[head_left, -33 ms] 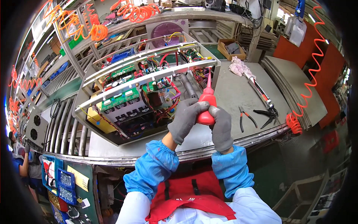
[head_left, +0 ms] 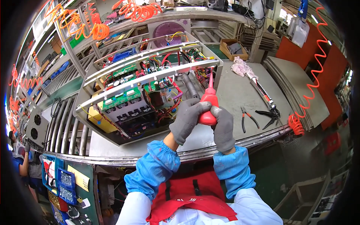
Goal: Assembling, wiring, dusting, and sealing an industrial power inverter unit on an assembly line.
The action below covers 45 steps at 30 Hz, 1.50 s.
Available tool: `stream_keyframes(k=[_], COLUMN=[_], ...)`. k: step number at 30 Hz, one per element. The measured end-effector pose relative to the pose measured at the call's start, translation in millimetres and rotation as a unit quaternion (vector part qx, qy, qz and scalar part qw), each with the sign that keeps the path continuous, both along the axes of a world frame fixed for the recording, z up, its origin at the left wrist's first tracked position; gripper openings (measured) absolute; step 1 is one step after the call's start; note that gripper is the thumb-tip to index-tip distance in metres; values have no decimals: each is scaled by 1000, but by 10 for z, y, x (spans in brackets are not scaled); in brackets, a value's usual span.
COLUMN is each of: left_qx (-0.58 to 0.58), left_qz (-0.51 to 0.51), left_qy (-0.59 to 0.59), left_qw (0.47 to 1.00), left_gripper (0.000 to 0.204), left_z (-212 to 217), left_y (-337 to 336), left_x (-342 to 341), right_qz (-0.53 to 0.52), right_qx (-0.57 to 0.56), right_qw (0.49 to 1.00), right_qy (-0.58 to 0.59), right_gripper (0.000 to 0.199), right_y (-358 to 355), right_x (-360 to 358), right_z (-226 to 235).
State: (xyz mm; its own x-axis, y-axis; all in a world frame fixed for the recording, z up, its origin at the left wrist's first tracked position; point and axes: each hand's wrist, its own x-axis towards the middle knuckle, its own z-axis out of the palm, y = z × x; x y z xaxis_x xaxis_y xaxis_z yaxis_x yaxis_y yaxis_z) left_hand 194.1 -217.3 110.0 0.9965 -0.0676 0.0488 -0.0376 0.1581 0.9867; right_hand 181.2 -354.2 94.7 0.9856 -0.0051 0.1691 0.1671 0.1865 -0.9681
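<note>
Both my hands wear grey gloves and hold one red squeeze bottle (head_left: 208, 109) with a long tapered nozzle. My left hand (head_left: 186, 117) is closed on the bottle's left side. My right hand (head_left: 223, 127) grips it from the right, thumb against the bottle. The nozzle points away from me, its tip near the right end of an open metal-framed electrical unit (head_left: 152, 77). Inside that unit are green circuit boards (head_left: 122, 101), coloured wires and a grey corrugated hose (head_left: 190, 86). Whether the tip touches anything there I cannot tell.
Right of the unit, a caulking gun (head_left: 262, 93), a pinkish rag (head_left: 242, 68) and pliers (head_left: 248, 119) lie on the metal table. Stacked metal sheets (head_left: 296, 88) and an orange coiled air hose (head_left: 313, 75) are beyond. Rollers (head_left: 67, 127) run left; blue parts bins (head_left: 66, 187) sit lower left.
</note>
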Motion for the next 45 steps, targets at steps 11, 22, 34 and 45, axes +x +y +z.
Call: stream_keyframes(k=[11,22,34,45], left_qx=[92,33,66,260], left_qz=[-67,-71,-83,198], left_qy=[-43,166,197,-227], left_qw=[993,983,975,917], left_gripper=[48,44,40,26], left_z=[-128,-772,-767,-71], left_y=[134,285,133,406], left_x=[-559,-1409,-1289,-1021], right_qz=[63,198,145,-71], right_qx=[-4,-172,-100,-374], right_qw=[998,961,962,921], right_qy=[10,84,211,-86], right_gripper=[28,40,34,35], right_y=[-83,-115,-207,-716], right_x=[-346,-1035,-1097,-282], right_z=[-176,-728,-701,-220])
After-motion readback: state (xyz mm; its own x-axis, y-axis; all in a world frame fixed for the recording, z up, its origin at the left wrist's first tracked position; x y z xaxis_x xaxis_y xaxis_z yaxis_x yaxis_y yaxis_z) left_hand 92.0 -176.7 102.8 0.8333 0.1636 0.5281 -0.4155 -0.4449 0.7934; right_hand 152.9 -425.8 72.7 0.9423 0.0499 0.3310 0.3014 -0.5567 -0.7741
